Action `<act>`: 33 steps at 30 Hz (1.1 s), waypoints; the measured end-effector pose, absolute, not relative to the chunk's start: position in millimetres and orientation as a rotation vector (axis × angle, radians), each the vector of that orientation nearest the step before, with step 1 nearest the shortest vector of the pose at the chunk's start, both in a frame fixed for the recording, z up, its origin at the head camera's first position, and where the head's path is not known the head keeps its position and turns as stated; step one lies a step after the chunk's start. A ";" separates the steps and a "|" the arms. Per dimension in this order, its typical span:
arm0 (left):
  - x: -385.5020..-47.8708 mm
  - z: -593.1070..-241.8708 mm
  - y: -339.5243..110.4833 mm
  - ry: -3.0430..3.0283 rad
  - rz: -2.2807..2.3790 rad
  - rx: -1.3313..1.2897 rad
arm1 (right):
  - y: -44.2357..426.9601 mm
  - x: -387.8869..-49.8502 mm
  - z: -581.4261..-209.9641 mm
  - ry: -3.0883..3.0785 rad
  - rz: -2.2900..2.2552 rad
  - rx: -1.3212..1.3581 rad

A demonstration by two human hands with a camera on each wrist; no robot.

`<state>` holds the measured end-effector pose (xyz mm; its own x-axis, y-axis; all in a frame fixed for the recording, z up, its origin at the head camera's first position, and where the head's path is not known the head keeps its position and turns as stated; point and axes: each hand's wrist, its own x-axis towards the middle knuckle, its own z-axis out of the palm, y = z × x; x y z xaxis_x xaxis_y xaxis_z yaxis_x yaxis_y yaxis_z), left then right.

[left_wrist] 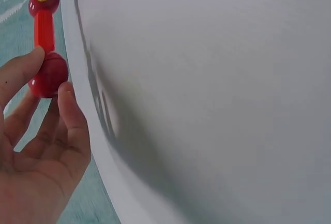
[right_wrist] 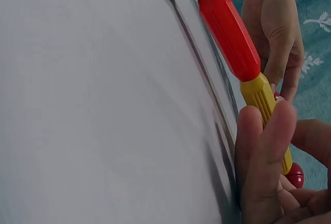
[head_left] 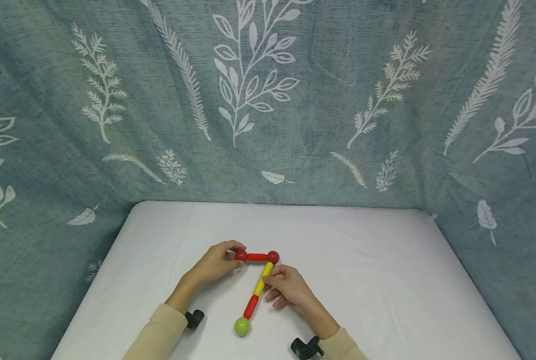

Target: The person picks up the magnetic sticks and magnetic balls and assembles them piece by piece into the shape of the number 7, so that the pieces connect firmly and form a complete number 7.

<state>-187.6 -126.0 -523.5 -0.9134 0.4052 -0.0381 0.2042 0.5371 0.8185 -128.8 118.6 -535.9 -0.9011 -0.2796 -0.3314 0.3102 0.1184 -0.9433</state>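
My left hand (head_left: 217,261) pinches a red ball (left_wrist: 49,75) between thumb and fingers. From that ball a short red rod (head_left: 256,257) runs to a second red ball (head_left: 273,257). A yellow rod (head_left: 263,279) slants down from the second ball, and my right hand (head_left: 290,287) holds it between thumb and fingers. A longer red rod (right_wrist: 230,35) joins the yellow one's lower end and carries a green ball (head_left: 242,326) at its tip. The pieces form one bent, connected chain. In the right wrist view, fingers partly cover the yellow rod.
A white-covered table (head_left: 362,280) lies under both hands. Behind it hangs a green cloth (head_left: 322,100) with white leaf prints. Black wrist devices sit at the left wrist (head_left: 194,318) and the right wrist (head_left: 306,348), beside beige sleeves.
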 end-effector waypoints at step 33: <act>-257.3 -533.0 -48.4 2.593 1.223 0.466 | 184.5 -194.7 -539.4 2.188 -1.651 0.300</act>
